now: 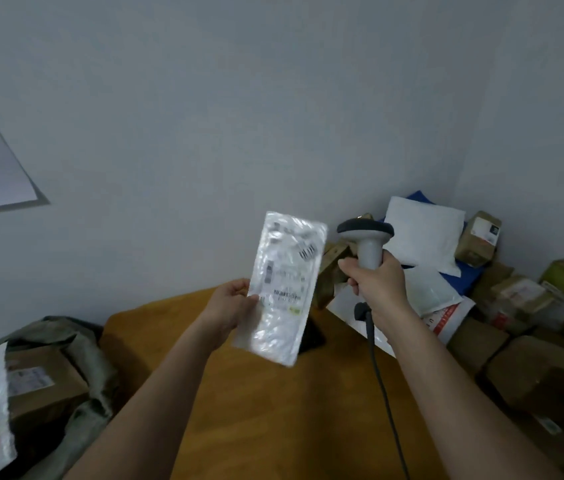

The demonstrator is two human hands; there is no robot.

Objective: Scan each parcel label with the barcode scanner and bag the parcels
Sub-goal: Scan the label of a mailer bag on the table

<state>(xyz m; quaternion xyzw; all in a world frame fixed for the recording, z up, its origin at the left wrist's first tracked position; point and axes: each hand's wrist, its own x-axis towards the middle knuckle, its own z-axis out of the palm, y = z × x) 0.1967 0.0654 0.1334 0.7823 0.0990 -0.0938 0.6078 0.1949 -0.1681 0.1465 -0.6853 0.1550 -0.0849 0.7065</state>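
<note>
My left hand (230,306) holds up a flat silvery-white plastic parcel (282,285) by its left edge, its printed label with barcodes facing me. My right hand (375,278) grips the grey handle of a barcode scanner (367,237), upright just to the right of the parcel, its dark head near the parcel's upper right corner. The scanner's grey cable (382,375) hangs down along my right forearm. Both hands are raised above an orange-brown table (273,410).
A green-grey sack (76,344) at lower left holds a brown box (41,379) and a white bag. A heap of brown cartons (522,362) and white mailers (422,233) fills the right corner. A dark flat object (311,336) lies on the table behind the parcel.
</note>
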